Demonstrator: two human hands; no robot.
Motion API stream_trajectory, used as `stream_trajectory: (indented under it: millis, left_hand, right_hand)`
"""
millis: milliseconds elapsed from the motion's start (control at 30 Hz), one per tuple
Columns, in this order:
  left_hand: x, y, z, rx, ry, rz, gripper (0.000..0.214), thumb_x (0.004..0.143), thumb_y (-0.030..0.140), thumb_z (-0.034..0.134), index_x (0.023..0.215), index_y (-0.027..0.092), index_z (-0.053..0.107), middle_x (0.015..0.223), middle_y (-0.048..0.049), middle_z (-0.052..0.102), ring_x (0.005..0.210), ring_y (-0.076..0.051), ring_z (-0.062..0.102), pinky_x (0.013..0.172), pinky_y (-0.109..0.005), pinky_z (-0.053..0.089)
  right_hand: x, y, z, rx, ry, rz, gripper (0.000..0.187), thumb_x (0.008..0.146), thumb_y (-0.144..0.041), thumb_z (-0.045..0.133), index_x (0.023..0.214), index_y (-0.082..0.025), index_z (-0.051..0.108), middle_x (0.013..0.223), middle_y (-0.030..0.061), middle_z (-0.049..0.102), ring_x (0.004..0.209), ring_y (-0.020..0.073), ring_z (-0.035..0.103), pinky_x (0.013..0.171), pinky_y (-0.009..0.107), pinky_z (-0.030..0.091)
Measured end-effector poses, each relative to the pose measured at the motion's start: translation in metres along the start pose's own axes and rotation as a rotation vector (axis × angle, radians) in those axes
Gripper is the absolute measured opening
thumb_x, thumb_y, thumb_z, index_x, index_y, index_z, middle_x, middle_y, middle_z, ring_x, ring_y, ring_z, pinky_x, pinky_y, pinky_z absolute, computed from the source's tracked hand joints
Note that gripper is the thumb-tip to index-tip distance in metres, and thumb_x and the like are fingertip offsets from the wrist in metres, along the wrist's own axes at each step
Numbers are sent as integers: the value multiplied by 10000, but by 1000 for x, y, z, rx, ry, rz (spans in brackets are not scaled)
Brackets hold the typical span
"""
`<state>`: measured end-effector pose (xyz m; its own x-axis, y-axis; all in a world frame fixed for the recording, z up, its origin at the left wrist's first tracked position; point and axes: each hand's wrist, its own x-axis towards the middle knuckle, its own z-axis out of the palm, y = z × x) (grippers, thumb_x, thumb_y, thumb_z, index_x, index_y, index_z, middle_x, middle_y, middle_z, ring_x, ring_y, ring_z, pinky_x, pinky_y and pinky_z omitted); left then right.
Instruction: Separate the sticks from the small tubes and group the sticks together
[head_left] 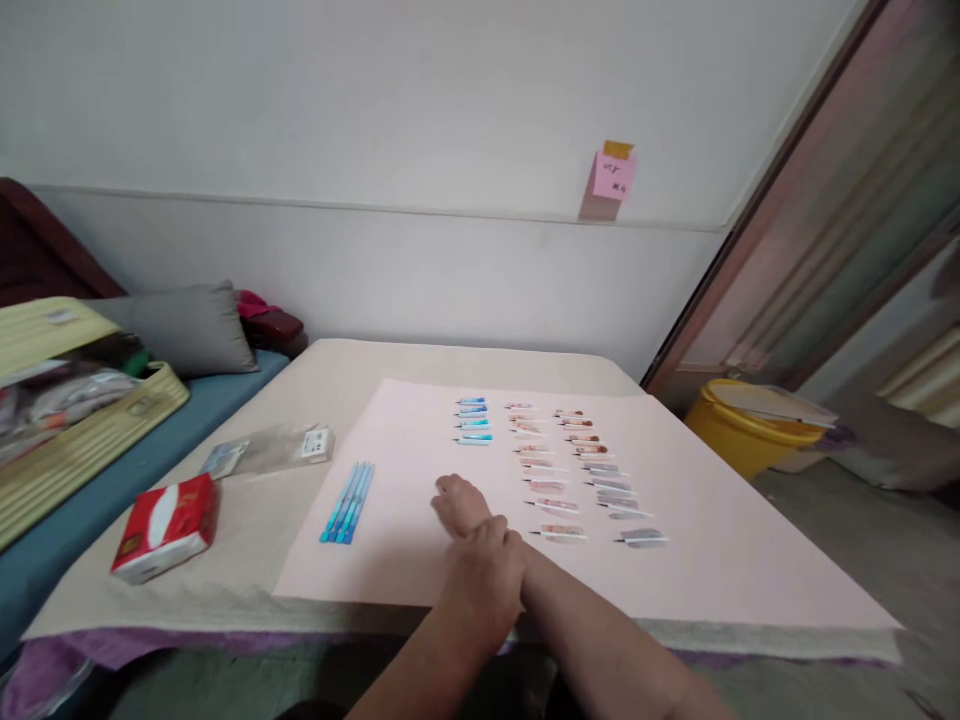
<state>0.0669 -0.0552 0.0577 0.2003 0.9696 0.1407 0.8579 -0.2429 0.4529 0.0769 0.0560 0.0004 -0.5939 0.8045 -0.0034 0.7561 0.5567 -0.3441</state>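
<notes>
My left hand (487,565) is wrapped round my right wrist, over the pale pink sheet (420,570). My right hand (461,505) reaches past it with fingers loosely curled, and nothing shows in them. To the left of both hands, several blue pens (349,505) lie side by side, slanted. Beyond the hands is a short column of blue-ended pens (472,422). On the right lie a column of pinkish pens (546,487), a group of brown-ended pens (585,437) and a group of grey pens (619,497), all roughly crosswise.
At the left of the table (322,375) lie a red tissue pack (166,525) and a clear plastic wrapper (277,450). A yellow bucket (739,430) stands on the floor to the right. A pink note (615,175) hangs on the wall; a grey cushion (180,325) sits far left.
</notes>
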Motion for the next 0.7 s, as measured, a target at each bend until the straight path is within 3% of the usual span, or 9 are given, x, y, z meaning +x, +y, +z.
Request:
stream_trajectory:
  millis: [133, 300, 500, 700]
  left_hand:
    - [-4, 12, 7, 188, -92, 73, 498, 809, 120, 404, 1304, 128, 347, 1175, -160, 486, 1037, -271, 474, 832, -403, 399]
    - [-3, 2, 12, 241, -337, 123, 322, 779, 145, 479, 1096, 97, 511, 964, -150, 572, 908, -268, 528, 763, -397, 420]
    - [11, -16, 21, 245, -330, 84, 449, 758, 170, 508, 1191, 66, 449, 1011, -191, 558, 938, -290, 517, 768, -435, 423]
    - [9, -24, 15, 230, -338, 38, 402, 750, 171, 524, 1137, 75, 473, 968, -183, 561, 920, -297, 524, 759, -446, 418]
  right_hand:
    - [17, 44, -17, -118, 50, 10, 206, 879, -189, 395, 905, -168, 598, 972, 79, 586, 873, 169, 522, 722, 247, 365]
    - [57, 82, -37, -244, 57, 50, 256, 862, -124, 384, 1035, -143, 573, 1079, 124, 571, 1002, 215, 472, 789, 278, 346]
    - [105, 93, -36, -327, -23, 68, 288, 815, -77, 422, 1046, -149, 579, 1049, 135, 597, 1002, 234, 476, 772, 300, 358]
    - [113, 92, -26, -359, -96, 52, 273, 832, -137, 429, 1039, -152, 606, 1071, 146, 585, 995, 236, 497, 756, 298, 372]
